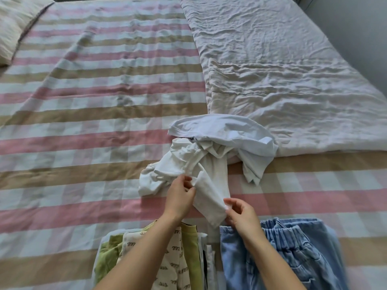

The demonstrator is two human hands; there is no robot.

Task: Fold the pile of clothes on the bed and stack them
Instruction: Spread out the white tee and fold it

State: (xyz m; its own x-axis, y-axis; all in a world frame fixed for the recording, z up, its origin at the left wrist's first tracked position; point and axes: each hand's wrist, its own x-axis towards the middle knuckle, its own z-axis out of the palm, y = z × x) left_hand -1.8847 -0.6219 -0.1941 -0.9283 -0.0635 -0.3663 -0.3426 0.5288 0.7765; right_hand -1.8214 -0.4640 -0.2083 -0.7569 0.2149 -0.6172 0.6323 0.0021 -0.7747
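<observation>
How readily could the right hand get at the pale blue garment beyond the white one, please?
Probably yes: the pale blue garment lies uncovered just beyond the white garment. The right hand, though, pinches that garment's near end and would have to let go first.

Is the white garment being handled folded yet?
Not folded. The white garment lies crumpled and bunched; left hand and right hand pinch its loose end.

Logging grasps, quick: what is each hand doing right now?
Left hand: holding, pinches the white garment.
Right hand: holding, pinches the same garment's near end.
</observation>
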